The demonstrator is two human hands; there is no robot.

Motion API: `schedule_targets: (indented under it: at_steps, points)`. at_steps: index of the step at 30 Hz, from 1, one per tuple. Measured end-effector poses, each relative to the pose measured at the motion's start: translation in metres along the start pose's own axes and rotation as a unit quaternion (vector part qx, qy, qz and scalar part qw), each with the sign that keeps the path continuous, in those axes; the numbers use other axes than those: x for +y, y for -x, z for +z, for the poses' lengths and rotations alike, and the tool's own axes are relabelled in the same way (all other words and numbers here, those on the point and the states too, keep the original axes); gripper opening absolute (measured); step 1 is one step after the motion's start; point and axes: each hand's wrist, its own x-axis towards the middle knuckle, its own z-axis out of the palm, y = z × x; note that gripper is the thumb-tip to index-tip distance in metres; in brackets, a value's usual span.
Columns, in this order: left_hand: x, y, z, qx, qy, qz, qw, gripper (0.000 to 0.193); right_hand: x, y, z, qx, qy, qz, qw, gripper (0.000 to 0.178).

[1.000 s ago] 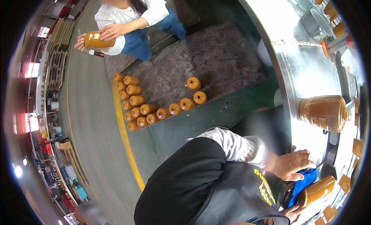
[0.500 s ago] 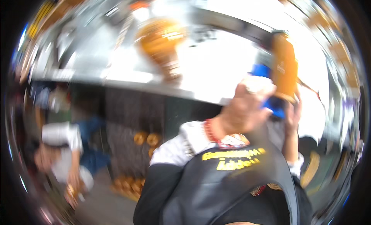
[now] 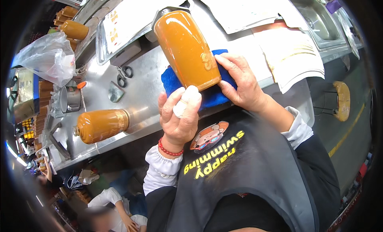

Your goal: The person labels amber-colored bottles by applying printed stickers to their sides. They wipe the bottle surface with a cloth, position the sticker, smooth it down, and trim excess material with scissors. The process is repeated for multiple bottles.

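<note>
A glossy amber-brown bottle (image 3: pixel 183 48) lies tilted over a blue cloth (image 3: pixel 170 81), its base toward me and its neck at a metal support (image 3: pixel 181 5). My right hand (image 3: pixel 241 82) grips the base end from the right, thumb and fingers against it. My left hand (image 3: pixel 177 122) is just below the base, fingers curled round a small white wad (image 3: pixel 182 106); whether it is cloth or paper cannot be told. Whether those fingers touch the base is unclear. A second amber-brown bottle (image 3: pixel 103 125) lies on its side on the steel table (image 3: pixel 137 94) to the left.
Black-handled scissors (image 3: pixel 122 77), a metal mug (image 3: pixel 70 99) and a clear plastic bag (image 3: pixel 50 58) are on the left. White paper sheets (image 3: pixel 293 52) cover the right side, before a sink (image 3: pixel 319 20). A stool (image 3: pixel 341 101) stands at right; another person (image 3: pixel 115 210) sits at lower left.
My view has turned, and the blur is gone. Both hands are still at the bottle's base end; the left now sits below it and the right beside it.
</note>
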Motion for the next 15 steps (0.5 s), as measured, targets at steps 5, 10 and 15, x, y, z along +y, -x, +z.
schedule_targets:
  at_steps: [5, 10, 15]
  points:
    - [0.004, -0.019, -0.007, -0.06, -0.036, 0.067, 0.995, 0.03, -0.001, -0.003, 0.001, 0.003, -0.024, -0.012, 1.0, 0.059]
    - [0.0, -0.044, 0.0, -0.097, -0.063, 0.159, 0.981, 0.032, 0.003, -0.002, 0.001, 0.01, -0.037, -0.011, 0.999, 0.059]
    - [-0.008, -0.045, 0.018, -0.086, 0.011, -0.014, 0.996, 0.052, 0.004, -0.005, 0.001, 0.0, -0.058, -0.006, 0.998, 0.059]
